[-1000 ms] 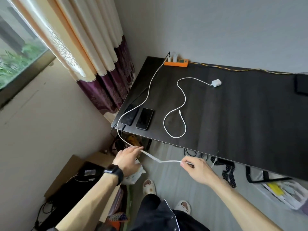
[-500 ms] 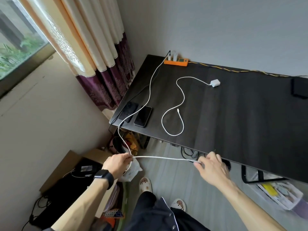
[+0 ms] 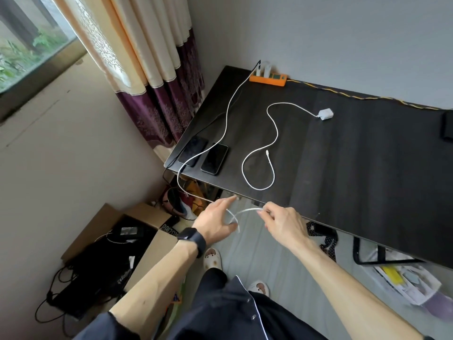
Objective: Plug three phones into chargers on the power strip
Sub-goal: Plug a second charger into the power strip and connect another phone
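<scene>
Power strip (image 3: 268, 79) at worktop (image 3: 355, 168) far edge; two phones (image 3: 204, 157) front-left of it, loose charger (image 3: 325, 114) front-right

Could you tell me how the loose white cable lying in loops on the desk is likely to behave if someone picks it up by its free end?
The white charging cable is probably floppy: it lies in soft curves on the desk. It looks thin, so likely light. Its unplugged white adapter would probably drag along if pulled.

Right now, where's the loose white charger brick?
Head view: the white charger brick lies unplugged on the dark table, right of centre near the back, right of and nearer than the orange power strip.
</scene>
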A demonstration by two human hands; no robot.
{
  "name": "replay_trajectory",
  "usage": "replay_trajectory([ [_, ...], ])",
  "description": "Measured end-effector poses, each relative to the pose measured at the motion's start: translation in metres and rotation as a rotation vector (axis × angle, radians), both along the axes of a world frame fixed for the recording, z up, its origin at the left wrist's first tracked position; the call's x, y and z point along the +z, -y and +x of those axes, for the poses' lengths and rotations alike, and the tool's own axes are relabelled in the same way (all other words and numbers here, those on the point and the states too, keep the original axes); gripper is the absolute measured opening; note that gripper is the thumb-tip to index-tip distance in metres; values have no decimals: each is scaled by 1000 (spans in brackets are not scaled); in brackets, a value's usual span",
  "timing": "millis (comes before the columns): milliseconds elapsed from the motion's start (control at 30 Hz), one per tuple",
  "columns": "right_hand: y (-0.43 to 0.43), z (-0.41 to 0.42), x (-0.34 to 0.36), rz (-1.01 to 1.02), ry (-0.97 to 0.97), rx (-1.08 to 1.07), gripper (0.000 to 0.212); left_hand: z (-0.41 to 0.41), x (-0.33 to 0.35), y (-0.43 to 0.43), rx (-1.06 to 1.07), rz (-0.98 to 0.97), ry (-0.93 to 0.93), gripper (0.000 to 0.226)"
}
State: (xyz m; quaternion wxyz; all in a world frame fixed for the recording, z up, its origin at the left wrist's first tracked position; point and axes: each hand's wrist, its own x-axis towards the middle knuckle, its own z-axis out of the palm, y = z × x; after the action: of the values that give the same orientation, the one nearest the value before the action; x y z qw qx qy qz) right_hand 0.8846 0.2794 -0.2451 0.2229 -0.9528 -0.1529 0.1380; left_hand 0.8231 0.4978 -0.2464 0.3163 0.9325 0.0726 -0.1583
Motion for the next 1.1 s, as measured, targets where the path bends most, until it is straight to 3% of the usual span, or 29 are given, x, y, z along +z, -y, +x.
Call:
replay_trajectory([
  [67, -6, 1, -1, 43, -1, 38, 19, 11, 6, 17, -58, 49, 119, 48],
  [133, -9, 3, 0, 200, -82, -23, 13, 14, 8, 25, -105, 117, 101, 26],
  [200, -10, 8, 3, 422, -245, -175, 29, 8, 4, 26, -98, 93, 2, 23],
  [267, -12, 16, 10, 637, -369, -350, 23, -2, -4, 24, -109, 115, -63, 22],
  [333, -14, 20, 16, 744, -357, -400, 16, -10, -12, 22, -71, 104, -79, 22],
  [433, -12, 19, 18, 711, -296, -335, 15, 3, -6, 20, 123, -89, -44, 22],
  [533, -6, 10, 10, 631, -305, -245, 12, 32, 17, 17, 422, -429, -63, 32],
  [667, 0, -8, -1, 542, -354, -65, 17, 57, 43, 20, 466, -629, -167, 34],
  [767, 3, -18, -8, 481, -390, 4, 31, 65, 46, 27, 566, -802, -74, 16],
  [867, 7, -24, -9, 470, -404, -1, 23, 67, 47, 26, 608, -867, 35, 13],
  [1100, 16, -28, -12, 476, -398, -62, 17, 61, 49, 16, 521, -828, 32, 18],
])
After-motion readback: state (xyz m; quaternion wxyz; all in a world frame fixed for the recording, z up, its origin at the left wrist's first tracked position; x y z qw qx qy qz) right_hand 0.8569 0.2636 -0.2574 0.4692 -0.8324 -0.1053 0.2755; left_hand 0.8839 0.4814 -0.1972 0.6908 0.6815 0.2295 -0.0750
